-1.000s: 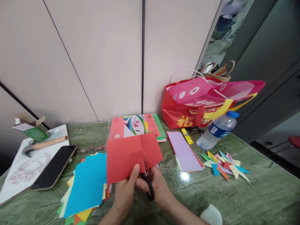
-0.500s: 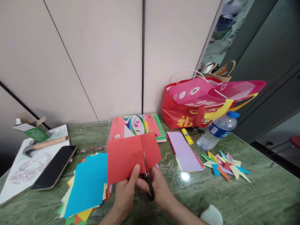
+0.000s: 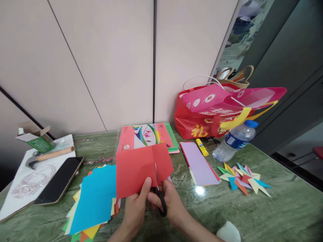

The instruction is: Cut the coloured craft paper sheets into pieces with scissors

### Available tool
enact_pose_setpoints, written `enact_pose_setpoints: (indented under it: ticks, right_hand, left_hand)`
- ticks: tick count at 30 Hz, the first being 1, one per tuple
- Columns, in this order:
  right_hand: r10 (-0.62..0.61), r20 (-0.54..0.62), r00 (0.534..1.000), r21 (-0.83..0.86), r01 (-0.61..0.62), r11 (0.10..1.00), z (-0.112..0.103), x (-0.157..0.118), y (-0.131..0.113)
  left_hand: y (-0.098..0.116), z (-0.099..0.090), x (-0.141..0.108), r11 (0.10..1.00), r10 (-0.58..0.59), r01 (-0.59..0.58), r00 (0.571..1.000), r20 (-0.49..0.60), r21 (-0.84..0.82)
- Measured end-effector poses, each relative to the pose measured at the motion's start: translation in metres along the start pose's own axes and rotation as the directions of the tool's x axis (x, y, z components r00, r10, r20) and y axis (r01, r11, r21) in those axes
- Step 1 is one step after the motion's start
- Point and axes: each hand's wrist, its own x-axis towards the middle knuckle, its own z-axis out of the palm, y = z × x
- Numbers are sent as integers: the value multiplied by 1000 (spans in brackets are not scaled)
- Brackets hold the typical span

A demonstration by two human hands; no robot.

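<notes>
A red sheet of paper is held up over the near middle of the table, a crease running down it right of centre. My left hand pinches its lower edge, thumb on top. In my right hand is a pair of scissors with black handles, the fingers through the loops. One blade lies over the red sheet beside the crease, and the paper is partly cut from its lower edge. Left of the sheet lies a stack of coloured paper with a blue sheet on top.
Right of my hands lie purple paper strips, a yellow glue stick and folded paper points. A water bottle and a red bag stand behind. Leftward are a phone, a hammer and a paper pack.
Almost nothing differs. Both hands, the red paper and the scissors keep nearly the same pose, and the whole view has shifted very slightly.
</notes>
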Motion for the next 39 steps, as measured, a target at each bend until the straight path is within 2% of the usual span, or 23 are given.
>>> enact_pose_setpoints:
  ticks: [6, 11, 15, 19, 23, 28, 32, 39]
  right_hand:
    - [-21, 15, 1000, -23, 21, 1000, -1, -1, 3]
    - [-5, 17, 1000, -26, 5, 1000, -1, -2, 1]
    - [8, 9, 1000, -14, -7, 1000, -2, -1, -1]
    - [-40, 44, 998, 45, 38, 998, -4, 2, -1]
    - [-51, 61, 997, 78, 46, 996, -5, 3, -1]
    - [-43, 45, 998, 34, 41, 999, -5, 2, -2]
    - [-59, 56, 997, 16, 58, 998, -5, 3, -3]
    - [-32, 58, 998, -50, 35, 998, -6, 3, -5]
  left_hand:
    - [5, 5, -4, 999, -40, 39, 999, -29, -20]
    - [10, 9, -7, 996, -84, 84, 996, 34, -6]
    - [9, 7, -5, 998, -62, 63, 998, 25, -24]
    - [4, 3, 0, 999, -9, 8, 1000, -19, -37]
    - [2, 1, 2, 999, 10, -10, 1000, -8, -53]
    - [5, 3, 1, 998, 13, -14, 1000, -14, -61]
    - [3, 1, 0, 1000, -21, 22, 999, 26, -20]
    - [2, -1, 3, 1000, 21, -21, 1000, 3, 0]
